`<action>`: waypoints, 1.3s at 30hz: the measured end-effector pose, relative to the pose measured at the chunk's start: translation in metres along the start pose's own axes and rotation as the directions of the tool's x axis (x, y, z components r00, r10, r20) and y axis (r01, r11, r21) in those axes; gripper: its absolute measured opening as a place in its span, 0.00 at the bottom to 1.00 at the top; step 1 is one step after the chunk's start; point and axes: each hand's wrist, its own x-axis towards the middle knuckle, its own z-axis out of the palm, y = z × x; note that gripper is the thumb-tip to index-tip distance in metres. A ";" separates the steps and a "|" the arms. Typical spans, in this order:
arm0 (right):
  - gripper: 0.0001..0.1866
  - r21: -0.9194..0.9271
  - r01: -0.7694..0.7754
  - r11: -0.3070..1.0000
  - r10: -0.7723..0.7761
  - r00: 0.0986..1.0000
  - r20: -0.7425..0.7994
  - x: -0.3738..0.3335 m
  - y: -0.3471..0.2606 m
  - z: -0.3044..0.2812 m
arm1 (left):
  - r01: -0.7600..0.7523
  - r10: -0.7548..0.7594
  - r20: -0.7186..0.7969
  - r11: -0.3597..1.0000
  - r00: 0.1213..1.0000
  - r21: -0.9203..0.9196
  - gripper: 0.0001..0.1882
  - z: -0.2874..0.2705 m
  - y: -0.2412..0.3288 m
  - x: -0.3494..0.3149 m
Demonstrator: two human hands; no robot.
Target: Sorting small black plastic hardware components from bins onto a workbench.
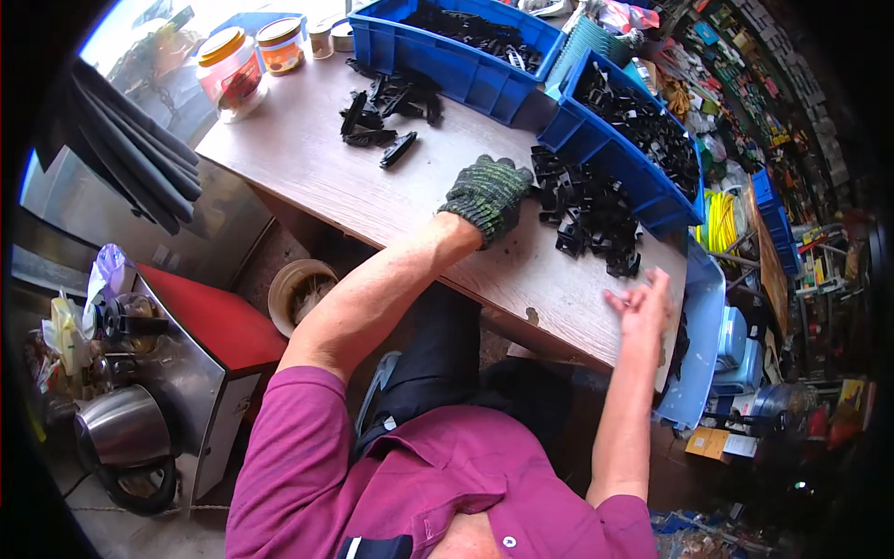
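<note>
My left hand [489, 194], in a dark green knitted glove, rests at the left edge of a pile of small black plastic parts [587, 214]. Its fingers are curled closed, and whatever they hold is hidden. Off the near end of that pile, my bare right hand [644, 303] hovers by the table's right edge, fingers apart and nothing visible in them. Toward the back left of the table [326, 177] lies a second heap of longer black plastic pieces [391, 102]. One separate black piece [399, 150] lies just in front of that heap.
Two blue bins, one at the back [456, 65] and one at the right [633, 140], hold many black parts. Lidded jars [229, 79] stand at the far left corner. A light blue tub [700, 326] sits beyond the right edge. Below left are a bucket [284, 296] and a red-topped cabinet [209, 312].
</note>
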 end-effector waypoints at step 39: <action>0.21 -0.043 0.122 0.992 -0.076 0.821 0.566 -0.085 0.055 0.088 | 0.475 -0.461 -0.159 0.878 0.873 0.065 0.20 -0.048 -0.076 -0.054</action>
